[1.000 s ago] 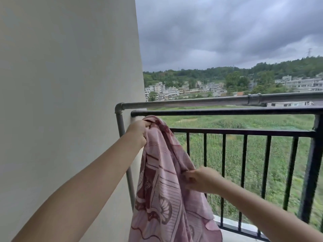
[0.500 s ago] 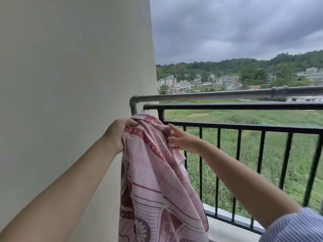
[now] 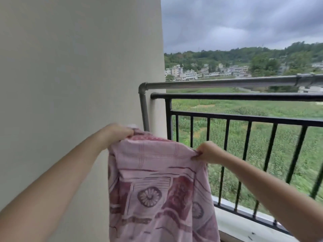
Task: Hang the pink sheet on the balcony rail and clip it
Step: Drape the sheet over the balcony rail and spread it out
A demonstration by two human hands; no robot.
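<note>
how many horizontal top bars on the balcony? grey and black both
2. The grey pipe rail runs highest, bending down at the wall. The black rail runs just below it, topping the railing. Both run out of frame on the right; the pink sheet touches neither.

A pale wall (image 3: 70,84) fills the left. Beyond lie a green field (image 3: 262,109), white houses (image 3: 201,73), wooded hills (image 3: 244,55) and grey clouds (image 3: 236,20).

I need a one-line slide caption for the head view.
Both hands, left hand and right hand, hold the pink sheet spread below the balcony rail.
</note>
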